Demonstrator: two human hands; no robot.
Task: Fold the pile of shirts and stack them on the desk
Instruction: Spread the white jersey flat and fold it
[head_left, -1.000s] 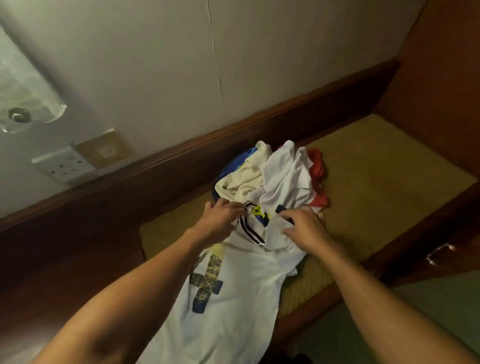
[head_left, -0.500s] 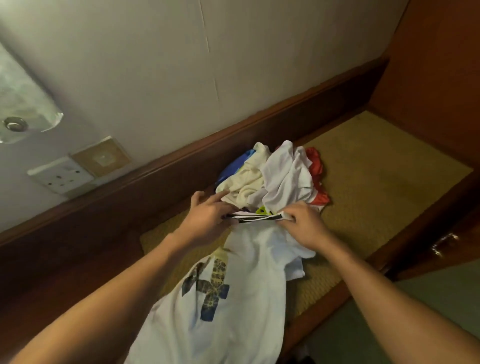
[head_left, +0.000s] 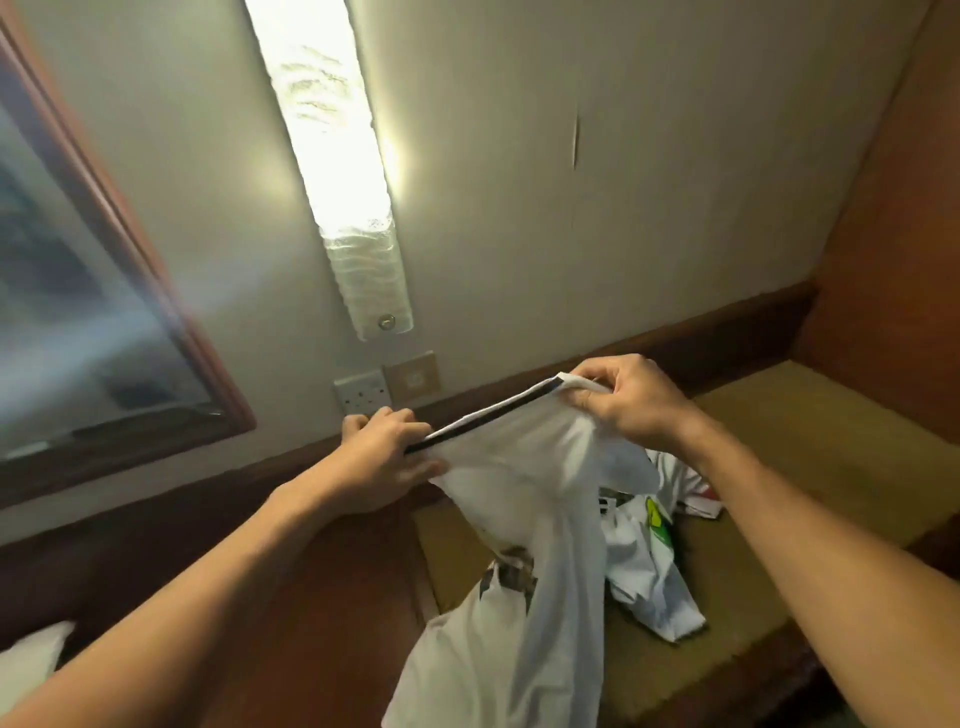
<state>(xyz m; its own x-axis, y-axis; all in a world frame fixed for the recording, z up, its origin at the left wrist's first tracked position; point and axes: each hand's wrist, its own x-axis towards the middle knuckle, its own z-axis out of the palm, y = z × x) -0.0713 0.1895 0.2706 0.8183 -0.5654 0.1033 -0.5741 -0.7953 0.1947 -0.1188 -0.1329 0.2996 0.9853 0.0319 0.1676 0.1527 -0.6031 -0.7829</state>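
Pinching white shirt (head_left: 524, 483) collar taut | left hand (head_left: 382, 457) low | right hand (head_left: 631, 402) raised, fingers curled

Nothing readable is showing; the dark print (head_left: 511, 577) on the white shirt (head_left: 524, 483) is lying crumpled, illegible; the green-yellow mark (head_left: 655, 519) on a second shirt (head_left: 649, 587) is blurring past reading.

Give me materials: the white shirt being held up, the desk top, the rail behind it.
White shirt: thin, matte, soft knit, probably cotton or a blend; it hangs limp and creased from the left hand and right hand. Its striped collar looks ribbed.
Desk top: tan, matte, seemingly woven or fabric-covered; fine grain, no shine.
Rail: dark reddish wood, faintly glossy, likely varnished.
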